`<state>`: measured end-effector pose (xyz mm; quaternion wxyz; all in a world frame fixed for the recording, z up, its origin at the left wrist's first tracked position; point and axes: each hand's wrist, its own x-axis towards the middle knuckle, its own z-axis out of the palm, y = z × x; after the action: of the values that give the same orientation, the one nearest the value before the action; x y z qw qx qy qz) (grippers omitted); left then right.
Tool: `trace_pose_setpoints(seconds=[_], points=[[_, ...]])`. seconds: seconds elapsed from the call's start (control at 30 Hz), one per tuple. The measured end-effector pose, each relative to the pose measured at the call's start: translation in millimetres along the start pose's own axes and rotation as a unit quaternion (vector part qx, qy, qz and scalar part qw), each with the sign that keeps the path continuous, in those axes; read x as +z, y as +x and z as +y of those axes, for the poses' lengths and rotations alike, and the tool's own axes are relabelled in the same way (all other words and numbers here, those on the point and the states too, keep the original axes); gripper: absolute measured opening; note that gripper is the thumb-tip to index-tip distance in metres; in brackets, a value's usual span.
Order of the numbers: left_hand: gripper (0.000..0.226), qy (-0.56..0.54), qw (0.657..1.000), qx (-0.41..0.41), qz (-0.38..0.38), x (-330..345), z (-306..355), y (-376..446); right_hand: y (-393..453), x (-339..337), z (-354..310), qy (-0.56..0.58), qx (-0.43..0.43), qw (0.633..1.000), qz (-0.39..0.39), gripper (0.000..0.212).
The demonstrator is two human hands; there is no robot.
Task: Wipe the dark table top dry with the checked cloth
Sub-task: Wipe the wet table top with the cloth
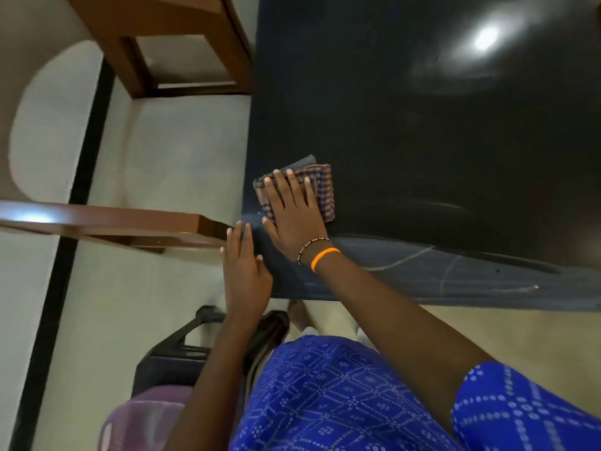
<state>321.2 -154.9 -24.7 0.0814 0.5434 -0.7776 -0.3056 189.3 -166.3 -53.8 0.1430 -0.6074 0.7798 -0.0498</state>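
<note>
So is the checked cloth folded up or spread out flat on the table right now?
Folded. The checked cloth is a compact thick pad with layered edges, pressed flat under the right hand near the dark table top's left edge.

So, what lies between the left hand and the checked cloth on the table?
In the head view, only a bare strip of dark table top lies between the left hand and the checked cloth, which the right hand presses.

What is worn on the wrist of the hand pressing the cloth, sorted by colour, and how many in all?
Orange band: 1
Dark beaded bracelet with pale beads: 1
Total: 2, both on the right hand, which presses the folded checked cloth.
</note>
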Motion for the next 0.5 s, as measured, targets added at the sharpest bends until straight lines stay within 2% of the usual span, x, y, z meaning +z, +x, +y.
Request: trace_pose_setpoints(seconds=[0.17, 0.3, 0.37, 0.5], points=[[0.056, -0.077, 0.996, -0.052, 0.009, -13, -30, -4, 29, 4, -38, -0.026, -0.026, 0.999, -0.014, 0.068], [0.050, -0.183, 0.976, -0.120, 0.014, -17, -38, -5, 1, 15, -47, -0.034, -0.072, 0.997, 0.000, 0.069], [0.050, -0.227, 0.967, -0.114, 0.014, -21, -38, -3, -25, 20, -51, -0.037, -0.100, 0.994, 0.007, 0.070], [0.042, -0.240, 0.965, -0.104, 0.002, -23, -35, 1, -55, 19, -30, -0.045, -0.109, 0.993, 0.009, 0.068]])
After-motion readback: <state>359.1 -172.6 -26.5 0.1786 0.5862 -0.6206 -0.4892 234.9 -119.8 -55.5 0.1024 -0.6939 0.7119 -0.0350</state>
